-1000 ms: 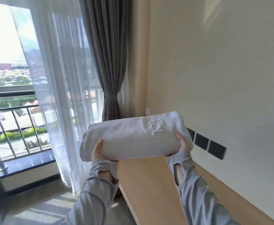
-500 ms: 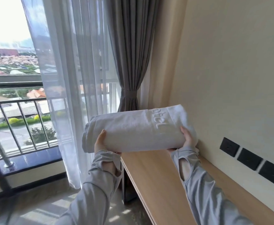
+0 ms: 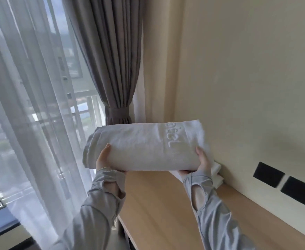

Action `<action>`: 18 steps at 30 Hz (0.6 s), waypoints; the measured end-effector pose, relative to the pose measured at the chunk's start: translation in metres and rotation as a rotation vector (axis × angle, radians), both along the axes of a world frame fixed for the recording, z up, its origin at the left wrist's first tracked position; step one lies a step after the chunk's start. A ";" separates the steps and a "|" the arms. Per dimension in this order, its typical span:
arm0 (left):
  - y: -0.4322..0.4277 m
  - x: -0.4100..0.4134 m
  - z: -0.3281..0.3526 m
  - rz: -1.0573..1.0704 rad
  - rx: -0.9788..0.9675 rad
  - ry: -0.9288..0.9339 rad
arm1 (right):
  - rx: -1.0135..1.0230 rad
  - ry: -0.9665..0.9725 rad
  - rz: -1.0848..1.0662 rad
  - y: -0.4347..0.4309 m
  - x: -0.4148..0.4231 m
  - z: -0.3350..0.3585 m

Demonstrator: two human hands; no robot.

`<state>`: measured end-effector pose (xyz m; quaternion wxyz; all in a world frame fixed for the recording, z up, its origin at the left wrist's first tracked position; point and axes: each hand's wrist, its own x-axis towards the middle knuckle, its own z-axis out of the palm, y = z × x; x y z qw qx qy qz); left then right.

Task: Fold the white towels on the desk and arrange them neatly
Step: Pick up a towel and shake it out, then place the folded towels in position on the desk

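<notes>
A folded white towel is held up by both hands above the far end of the desk, close to the corner where the wall meets the curtain. It is kept level, its long side running across the view, and raised letters are seen near its right end.

The left hand is clasped on the towel's left part: the thumb is laid on the near face and the fingers are hidden beneath. The right hand is clasped on the right end in the same way, thumb in front, fingers out of sight under the cloth. Both grips are closed on the towel.

Just below and behind the right hand, a second towel is seen lying on the desk against the wall; whether the held towel touches it cannot be told.

Grey sleeves with thumb holes are worn down to the wrists. Black plates are set in the wall to the right, above the desk. The curtain, grey, is tied back behind the towel, and a sheer is hung over the window at left.
</notes>
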<state>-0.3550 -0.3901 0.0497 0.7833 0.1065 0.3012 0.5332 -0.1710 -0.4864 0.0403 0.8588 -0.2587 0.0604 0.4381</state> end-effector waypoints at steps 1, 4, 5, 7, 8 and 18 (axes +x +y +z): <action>0.013 0.013 -0.001 -0.018 -0.008 0.015 | 0.002 -0.001 -0.037 0.006 0.010 -0.002; 0.046 0.056 -0.005 -0.089 -0.018 0.045 | 0.019 -0.023 -0.141 0.024 0.040 -0.012; 0.058 0.071 -0.009 -0.110 -0.019 0.078 | 0.026 -0.031 -0.178 0.030 0.050 -0.017; 0.085 0.100 -0.018 -0.199 -0.017 0.145 | 0.031 -0.057 -0.247 0.041 0.070 -0.028; 0.099 0.114 -0.021 -0.291 0.005 0.172 | 0.043 -0.076 -0.274 0.045 0.079 -0.035; 0.224 0.245 -0.054 -0.694 -0.112 0.029 | 0.003 -0.052 -0.752 0.127 0.137 -0.077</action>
